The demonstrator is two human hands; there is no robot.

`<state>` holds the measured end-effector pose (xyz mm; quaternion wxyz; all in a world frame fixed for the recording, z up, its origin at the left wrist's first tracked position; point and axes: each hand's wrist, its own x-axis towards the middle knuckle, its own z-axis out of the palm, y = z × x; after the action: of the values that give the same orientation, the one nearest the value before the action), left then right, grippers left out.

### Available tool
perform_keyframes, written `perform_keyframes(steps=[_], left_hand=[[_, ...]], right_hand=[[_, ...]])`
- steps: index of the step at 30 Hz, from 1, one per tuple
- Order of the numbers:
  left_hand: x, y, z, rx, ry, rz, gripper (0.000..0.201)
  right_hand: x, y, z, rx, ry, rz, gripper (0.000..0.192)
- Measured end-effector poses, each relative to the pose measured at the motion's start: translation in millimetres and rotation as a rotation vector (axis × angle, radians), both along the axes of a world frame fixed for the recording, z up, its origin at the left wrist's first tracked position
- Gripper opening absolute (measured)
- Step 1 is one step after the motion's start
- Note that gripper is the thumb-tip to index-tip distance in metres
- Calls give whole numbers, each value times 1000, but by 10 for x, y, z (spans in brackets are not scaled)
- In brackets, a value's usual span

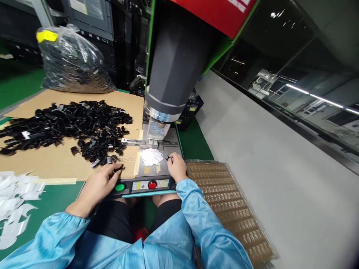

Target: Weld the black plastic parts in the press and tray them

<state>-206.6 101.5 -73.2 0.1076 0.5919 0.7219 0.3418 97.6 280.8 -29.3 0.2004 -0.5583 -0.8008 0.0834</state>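
My left hand (102,182) is closed on a small black curved plastic part (119,168), just above the front edge of the cardboard. Another small black part (168,158) sticks out from the fingertips of my right hand (177,167), which pinches it at the right side of the machine base. Between my hands a little heap of thin white pieces (152,157) lies on the grey machine plate (148,171). Behind that heap is a metal fixture (153,143) under the machine's metal head (157,129). A large pile of black plastic parts (84,125) spreads over the cardboard (67,157).
A front panel holds a green button (119,187) and a red button (152,184). White film pieces (17,201) lie at the far left. A stuffed plastic bag (74,61) stands behind the pile. At my right is a stack of clear trays (227,201).
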Motion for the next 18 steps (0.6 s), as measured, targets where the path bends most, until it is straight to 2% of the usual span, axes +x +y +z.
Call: perform_keyframes(steps=[3, 7, 10, 13, 15, 18], left_hand=[[80, 71, 36, 5, 49, -37, 42], [175, 139, 81, 52, 90, -46, 41], [203, 130, 109, 44, 100, -63, 41], [220, 151, 172, 5, 63, -35, 42], [246, 245, 244, -7, 31, 1, 43], [316, 548, 370, 41, 21, 1, 44]], right_hand=[[211, 15, -98, -4, -46, -6, 10], [271, -37, -159, 15, 33, 3, 16], [317, -101, -198, 41, 57, 84, 27], [388, -149, -243, 41, 40, 147, 27], [413, -149, -253, 33, 58, 164, 28], [336, -75, -198, 34, 128, 171, 28]])
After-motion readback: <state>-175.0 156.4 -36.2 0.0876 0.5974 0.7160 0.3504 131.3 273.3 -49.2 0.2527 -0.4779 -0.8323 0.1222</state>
